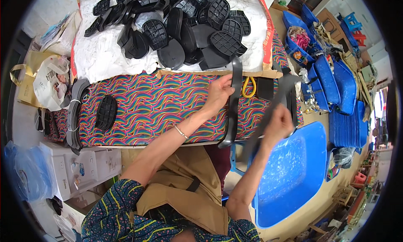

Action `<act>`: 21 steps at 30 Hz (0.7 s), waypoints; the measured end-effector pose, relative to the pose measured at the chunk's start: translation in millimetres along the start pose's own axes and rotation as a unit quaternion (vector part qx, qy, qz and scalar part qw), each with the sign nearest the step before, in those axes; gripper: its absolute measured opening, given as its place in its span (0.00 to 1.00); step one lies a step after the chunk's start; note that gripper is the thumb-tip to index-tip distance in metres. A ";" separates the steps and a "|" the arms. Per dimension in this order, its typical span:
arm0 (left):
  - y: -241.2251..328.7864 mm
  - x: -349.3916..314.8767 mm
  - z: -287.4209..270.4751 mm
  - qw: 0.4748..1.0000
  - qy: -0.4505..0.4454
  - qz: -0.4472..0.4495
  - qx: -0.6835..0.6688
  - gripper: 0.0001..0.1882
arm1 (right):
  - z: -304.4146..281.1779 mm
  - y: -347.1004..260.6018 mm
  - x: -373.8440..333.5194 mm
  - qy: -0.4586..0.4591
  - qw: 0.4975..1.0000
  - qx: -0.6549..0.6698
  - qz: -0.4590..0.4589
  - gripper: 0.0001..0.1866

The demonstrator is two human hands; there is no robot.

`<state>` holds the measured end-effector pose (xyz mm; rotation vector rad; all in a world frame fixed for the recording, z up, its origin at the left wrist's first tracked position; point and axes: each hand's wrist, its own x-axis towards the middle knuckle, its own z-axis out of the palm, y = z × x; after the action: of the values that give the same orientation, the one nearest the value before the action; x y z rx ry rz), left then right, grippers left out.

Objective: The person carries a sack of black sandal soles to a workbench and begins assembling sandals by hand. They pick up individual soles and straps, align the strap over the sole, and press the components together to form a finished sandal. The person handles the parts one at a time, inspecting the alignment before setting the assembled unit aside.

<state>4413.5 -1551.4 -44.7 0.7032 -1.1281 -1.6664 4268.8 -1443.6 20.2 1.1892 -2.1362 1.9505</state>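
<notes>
My left hand (219,93) is closed on a long, flat black strip (232,116), pinched near its upper part between thumb and fingers. The strip hangs down over the table's front edge, where its lower end curls. To the right, my right hand (278,123) is closed round another long dark strip (265,118), which slants and is blurred by motion. Between the hands lie a yellow loop (249,87) and a small black square piece (265,89). Beyond them, a heap of black rubber heel-shaped pieces (171,54), several with grid undersides, rests on white sheeting (98,65).
A single black grid-backed piece (106,112) and a tied bundle of dark strips (74,116) lie left on the colourful patterned tablecloth (159,103). A large blue tub (294,175) stands at lower right. Stacked blue crates (346,128) are farther right; a white drawer unit (86,166) is left.
</notes>
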 end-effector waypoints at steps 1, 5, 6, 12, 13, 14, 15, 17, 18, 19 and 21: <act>1.6 4.5 2.9 1.000 0.002 0.015 0.026 0.26 | -18.4 -12.3 8.0 0.031 0.999 0.018 -0.003 0.10; -5.8 14.8 12.3 0.958 0.059 0.138 0.245 0.26 | -57.7 -47.7 2.7 0.029 0.999 -0.004 0.014 0.07; -4.6 12.3 15.5 0.923 0.089 0.161 0.339 0.27 | -60.9 -49.4 -0.9 0.020 0.999 -0.045 -0.006 0.07; 72.8 -77.5 22.7 0.989 -0.034 0.055 0.135 0.17 | -15.1 -64.9 -56.1 -0.155 0.963 -0.165 -0.146 0.03; 80.9 -92.3 22.2 0.994 -0.059 0.004 0.093 0.18 | -7.1 -67.1 -64.6 -0.169 0.961 -0.138 -0.168 0.05; 73.4 -99.7 16.8 0.988 -0.029 0.051 0.140 0.20 | 2.3 -65.2 -76.9 -0.162 0.974 -0.079 -0.140 0.07; 77.9 -104.1 9.4 0.990 -0.017 0.030 0.135 0.20 | 5.7 -70.3 -83.7 -0.183 0.977 -0.042 -0.103 0.08; 85.8 -114.0 -4.3 0.992 -0.005 0.019 0.127 0.20 | 6.2 -75.7 -90.2 -0.241 0.970 0.027 -0.028 0.08; 86.2 -118.4 -11.6 0.991 -0.006 0.029 0.129 0.20 | 5.2 -75.2 -89.9 -0.276 0.959 0.064 0.012 0.07; 88.1 -122.4 -14.6 0.991 -0.009 0.040 0.126 0.20 | 3.5 -75.2 -89.6 -0.309 0.945 0.096 0.050 0.06; 96.5 -133.7 -17.0 0.991 -0.010 0.005 0.130 0.22 | 5.3 -83.5 -94.1 -0.279 0.934 0.174 0.141 0.06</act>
<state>4514.7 -1443.0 29.5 0.8451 -1.3758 -1.5361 4382.3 -1394.5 44.2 1.7662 -2.3822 2.4264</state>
